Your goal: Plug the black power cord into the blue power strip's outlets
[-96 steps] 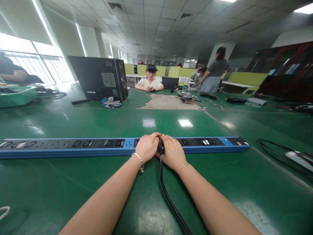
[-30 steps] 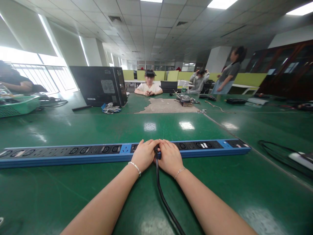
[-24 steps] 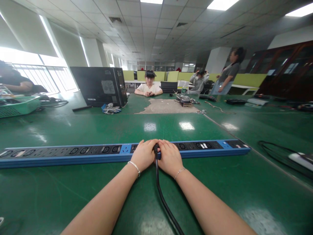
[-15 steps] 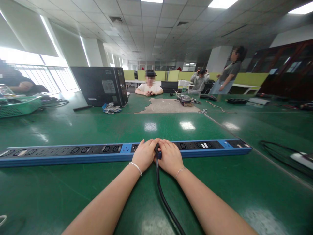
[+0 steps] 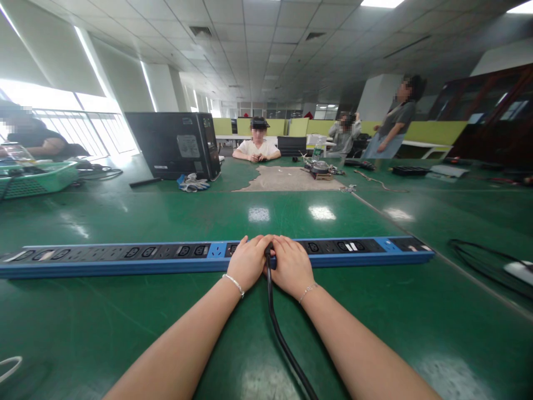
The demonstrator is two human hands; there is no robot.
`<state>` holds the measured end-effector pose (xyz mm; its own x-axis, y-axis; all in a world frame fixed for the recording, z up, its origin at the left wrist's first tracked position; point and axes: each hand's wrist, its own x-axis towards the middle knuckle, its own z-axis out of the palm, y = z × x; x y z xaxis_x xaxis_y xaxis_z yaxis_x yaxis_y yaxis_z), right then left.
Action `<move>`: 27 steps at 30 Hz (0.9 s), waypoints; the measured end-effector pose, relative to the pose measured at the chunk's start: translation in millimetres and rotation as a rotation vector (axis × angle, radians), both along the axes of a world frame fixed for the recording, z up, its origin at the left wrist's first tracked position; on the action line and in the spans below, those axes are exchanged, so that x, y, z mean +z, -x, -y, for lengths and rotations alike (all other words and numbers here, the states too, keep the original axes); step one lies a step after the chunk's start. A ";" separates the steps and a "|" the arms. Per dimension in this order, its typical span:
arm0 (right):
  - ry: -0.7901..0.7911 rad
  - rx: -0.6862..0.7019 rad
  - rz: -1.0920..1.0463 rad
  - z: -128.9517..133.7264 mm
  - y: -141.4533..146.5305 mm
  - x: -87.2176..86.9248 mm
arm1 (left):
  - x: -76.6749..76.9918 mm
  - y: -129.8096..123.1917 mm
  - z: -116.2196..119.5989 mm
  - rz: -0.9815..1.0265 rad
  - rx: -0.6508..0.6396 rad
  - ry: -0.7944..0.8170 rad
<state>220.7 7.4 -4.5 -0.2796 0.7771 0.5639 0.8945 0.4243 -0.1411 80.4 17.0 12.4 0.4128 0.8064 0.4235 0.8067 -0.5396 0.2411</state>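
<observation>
A long blue power strip [image 5: 141, 265] with black sockets lies across the green table. At its middle, a black cable [image 5: 277, 325] rises to a plug between my two hands. My left hand [image 5: 249, 262] wraps round the plug from the left, its fingers over the strip. From the right, my right hand [image 5: 292, 266] closes on the same plug, fingertips meeting those of the left. The fingers hide most of the plug and the socket under it. The cable runs down toward the table's near edge.
Further back on the green table [image 5: 187, 214] stand a black computer case [image 5: 166, 147], gloves [image 5: 192, 183] and a green basket [image 5: 45, 180]. At the right lie a black cable and a white power strip [image 5: 518, 272]. People sit and stand beyond the table.
The whole view has shifted slightly, so the strip and table objects appear a little further right. Both hands keep their hold at the plug. The standing person's head is raised a little.
</observation>
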 end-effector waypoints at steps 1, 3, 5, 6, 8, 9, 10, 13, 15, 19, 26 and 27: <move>0.001 -0.002 0.000 0.0 0.0 0.2 | 0.5 -0.5 0.2 0.000 0.004 0.002; 0.006 -0.003 0.002 0.1 0.2 0.7 | 1.4 -1.4 0.8 0.006 0.017 0.009; 0.013 -0.006 0.005 0.4 0.4 1.2 | 1.8 -1.9 0.8 0.020 0.023 0.013; 0.017 -0.007 0.009 0.6 0.5 1.5 | 1.9 -1.9 0.4 0.037 0.019 0.010; 0.024 -0.004 0.020 0.9 0.6 1.6 | 1.6 -1.5 -1.4 0.136 0.019 -0.004; 0.025 -0.003 0.026 1.0 0.5 1.5 | 1.4 -1.2 -2.8 0.219 0.035 -0.012; 0.026 0.000 0.031 1.1 0.5 1.2 | 1.0 -0.9 -4.2 0.311 0.058 -0.020; 0.020 -0.003 0.032 1.1 0.3 0.3 | -0.7 -0.4 -7.9 0.447 0.079 -0.021; 0.016 -0.005 0.028 0.8 0.3 -0.1 | -2.0 -0.1 -9.0 0.431 0.028 -0.012; 0.020 -0.004 0.027 0.2 0.6 0.1 | -1.6 4.1 -8.0 0.467 0.021 -0.046; 0.036 -0.012 0.049 -0.4 0.6 0.6 | 15.2 34.4 9.9 0.474 0.158 -0.159; 0.039 -0.014 0.052 -0.4 0.4 0.8 | 17.4 42.1 14.7 0.468 0.183 -0.165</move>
<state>220.3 7.8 -3.7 -0.2967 0.8024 0.5178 0.9070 0.4064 -0.1101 38.3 2.3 29.8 0.0075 0.7548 0.6559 0.7177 -0.4608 0.5221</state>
